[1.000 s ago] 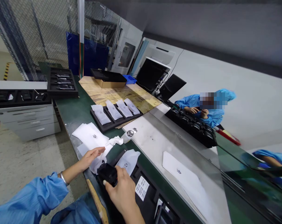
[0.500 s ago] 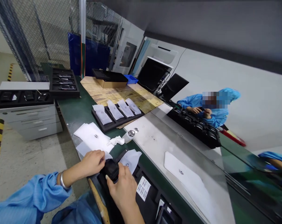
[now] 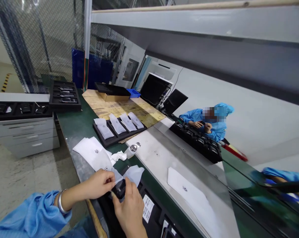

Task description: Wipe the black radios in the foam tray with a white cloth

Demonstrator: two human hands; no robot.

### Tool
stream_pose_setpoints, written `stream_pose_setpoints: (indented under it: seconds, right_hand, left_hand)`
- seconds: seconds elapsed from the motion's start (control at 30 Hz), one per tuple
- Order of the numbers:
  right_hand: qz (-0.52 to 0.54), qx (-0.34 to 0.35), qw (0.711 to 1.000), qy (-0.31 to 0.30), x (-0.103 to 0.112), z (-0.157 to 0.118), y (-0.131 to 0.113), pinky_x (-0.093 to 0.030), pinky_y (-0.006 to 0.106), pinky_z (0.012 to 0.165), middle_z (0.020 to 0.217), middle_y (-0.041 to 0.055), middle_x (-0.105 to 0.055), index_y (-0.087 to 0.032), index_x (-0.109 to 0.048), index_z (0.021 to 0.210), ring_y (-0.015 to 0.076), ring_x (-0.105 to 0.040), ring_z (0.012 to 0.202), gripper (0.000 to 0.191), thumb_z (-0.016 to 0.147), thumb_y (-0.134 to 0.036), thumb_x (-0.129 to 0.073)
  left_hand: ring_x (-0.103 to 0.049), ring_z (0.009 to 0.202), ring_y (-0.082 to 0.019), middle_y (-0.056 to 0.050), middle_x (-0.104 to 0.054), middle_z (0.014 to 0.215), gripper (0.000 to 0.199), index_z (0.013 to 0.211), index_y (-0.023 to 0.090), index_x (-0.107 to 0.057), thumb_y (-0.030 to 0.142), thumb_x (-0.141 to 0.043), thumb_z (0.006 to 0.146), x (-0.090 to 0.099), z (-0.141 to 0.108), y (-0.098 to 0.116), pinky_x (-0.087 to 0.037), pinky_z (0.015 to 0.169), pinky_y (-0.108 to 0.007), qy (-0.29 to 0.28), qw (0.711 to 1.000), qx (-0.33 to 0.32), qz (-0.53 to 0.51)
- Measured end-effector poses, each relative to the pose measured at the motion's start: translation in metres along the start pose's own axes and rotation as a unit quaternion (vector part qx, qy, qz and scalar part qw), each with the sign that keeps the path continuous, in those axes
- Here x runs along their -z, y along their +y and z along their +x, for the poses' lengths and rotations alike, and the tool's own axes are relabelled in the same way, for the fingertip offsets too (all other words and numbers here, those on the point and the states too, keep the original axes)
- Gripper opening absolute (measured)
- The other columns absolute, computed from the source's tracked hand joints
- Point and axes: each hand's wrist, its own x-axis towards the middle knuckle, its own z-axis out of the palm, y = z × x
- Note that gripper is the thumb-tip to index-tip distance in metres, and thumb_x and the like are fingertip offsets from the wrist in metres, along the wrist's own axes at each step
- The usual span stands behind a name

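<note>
My right hand (image 3: 130,206) is closed on a small black boxy device (image 3: 119,188), thumb on its near side and fingers over its far side. On the other side of the device, my left hand (image 3: 98,183) pinches the edge of a thin white translucent wrapping sheet (image 3: 117,174) that lies against the device. A second flap of white wrapping (image 3: 135,174) sticks up beyond my right fingers. Underneath is a black foam tray (image 3: 153,195) with a white label sheet (image 3: 148,208) in it. My hands hide part of the device and tray.
Printed white sheets (image 3: 91,152), a crumpled tissue (image 3: 119,156) and a pump bottle (image 3: 131,150) lie beyond my hands. Farther back, a black tray (image 3: 107,142) holds several wrapped items. More white sheets (image 3: 189,190) rest at right. A co-worker (image 3: 209,124) sits across; a shelf (image 3: 189,24) hangs overhead.
My left hand now pinches white wrapping and draws it over the device's far side; before, the device's black top was bare. My right hand keeps its hold. The camera view has tilted up slightly.
</note>
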Motion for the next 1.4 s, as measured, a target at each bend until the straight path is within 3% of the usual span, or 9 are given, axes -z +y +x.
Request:
stream_pose_setpoints:
  seconds: [0.23,0.4,0.47,0.57,0.7,0.87,0.97,1.07,1.4]
  right_hand:
    - [0.044,0.018,0.999,0.010,-0.001,-0.004,-0.002,-0.057,0.045,0.081,0.115,0.0164,-0.063,-0.014,-0.043,0.139,0.0323,-0.064,0.101,0.065,0.079,-0.027,-0.065]
    - [0.100,-0.010,0.993,-0.065,0.034,0.004,0.010,-0.056,0.040,0.084,0.110,0.0116,-0.065,-0.015,-0.054,0.129,0.0283,-0.065,0.101,0.057,0.074,-0.022,-0.067]
    - [0.102,-0.029,0.991,-0.087,0.053,0.007,0.016,-0.055,0.039,0.085,0.110,0.0109,-0.064,-0.015,-0.055,0.128,0.0276,-0.064,0.101,0.058,0.073,-0.021,-0.069]
    - [0.096,-0.030,0.987,-0.123,0.080,0.011,0.017,-0.053,0.041,0.088,0.112,0.0110,-0.063,-0.016,-0.056,0.129,0.0276,-0.063,0.100,0.061,0.070,-0.019,-0.071]
    - [0.126,-0.001,0.981,-0.148,0.103,0.014,0.010,-0.052,0.043,0.093,0.122,0.0107,-0.060,-0.021,-0.051,0.138,0.0277,-0.060,0.108,0.069,0.072,-0.018,-0.071]
    - [0.245,-0.008,0.968,-0.055,0.121,0.001,0.013,-0.052,0.038,0.093,0.128,0.0101,-0.058,-0.026,-0.031,0.152,0.0227,-0.061,0.106,0.076,0.086,-0.030,-0.068]
    - [0.282,-0.066,0.957,0.013,0.119,-0.015,0.021,-0.054,0.033,0.081,0.111,0.0083,-0.063,-0.023,-0.048,0.140,0.0185,-0.062,0.088,0.052,0.092,-0.038,-0.061]
    - [0.307,-0.106,0.946,0.018,0.111,-0.029,0.025,-0.051,0.028,0.076,0.095,0.0044,-0.063,-0.021,-0.060,0.122,0.0159,-0.061,0.082,0.031,0.095,-0.036,-0.056]
    - [0.257,-0.178,0.950,0.008,0.111,-0.031,0.021,-0.040,0.023,0.059,0.076,0.0001,-0.061,-0.019,-0.065,0.087,0.0120,-0.052,0.062,0.018,0.090,-0.034,-0.056]
  left_hand:
    - [-0.047,0.053,-0.010,0.004,-0.054,0.059,0.012,0.074,0.018,-0.056,0.017,-0.051,0.085,-0.014,0.004,0.014,-0.032,0.051,-0.021,0.022,0.999,-0.046,0.010]
    - [-0.060,0.077,-0.015,-0.001,-0.065,0.086,0.013,0.098,0.021,-0.064,0.020,-0.056,0.088,-0.003,-0.011,0.027,-0.048,0.072,-0.024,-0.036,0.985,-0.163,0.042]
    - [-0.058,0.109,-0.025,-0.009,-0.063,0.119,0.041,0.125,0.023,-0.060,0.028,-0.066,0.085,0.005,-0.014,0.019,-0.047,0.097,-0.036,-0.022,0.970,-0.216,0.112]
    - [-0.032,0.140,-0.040,-0.016,-0.037,0.152,0.091,0.151,0.025,-0.036,0.033,-0.080,0.072,0.003,-0.007,-0.003,-0.026,0.116,-0.058,-0.005,0.951,-0.230,0.206]
    - [-0.047,0.130,-0.038,-0.017,-0.049,0.143,0.101,0.153,0.023,-0.029,0.030,-0.082,0.067,-0.025,0.008,-0.018,-0.032,0.114,-0.055,-0.053,0.959,-0.234,0.149]
    - [-0.053,0.125,-0.032,-0.015,-0.049,0.142,0.085,0.145,0.022,-0.034,0.035,-0.077,0.073,-0.052,0.012,0.001,-0.044,0.107,-0.044,-0.006,0.968,-0.249,-0.008]
    - [-0.063,0.107,-0.026,-0.013,-0.058,0.128,0.072,0.140,0.020,-0.037,0.029,-0.071,0.077,-0.058,0.011,0.014,-0.052,0.094,-0.038,0.005,0.969,-0.239,-0.067]
    - [-0.065,0.091,-0.022,-0.010,-0.063,0.111,0.069,0.139,0.018,-0.037,0.030,-0.068,0.079,-0.064,0.011,0.020,-0.055,0.085,-0.035,0.003,0.968,-0.232,-0.095]
    - [-0.060,0.115,-0.029,-0.016,-0.057,0.127,0.076,0.148,0.017,-0.033,0.029,-0.066,0.080,-0.098,0.012,0.026,-0.048,0.104,-0.045,0.012,0.963,-0.263,-0.052]
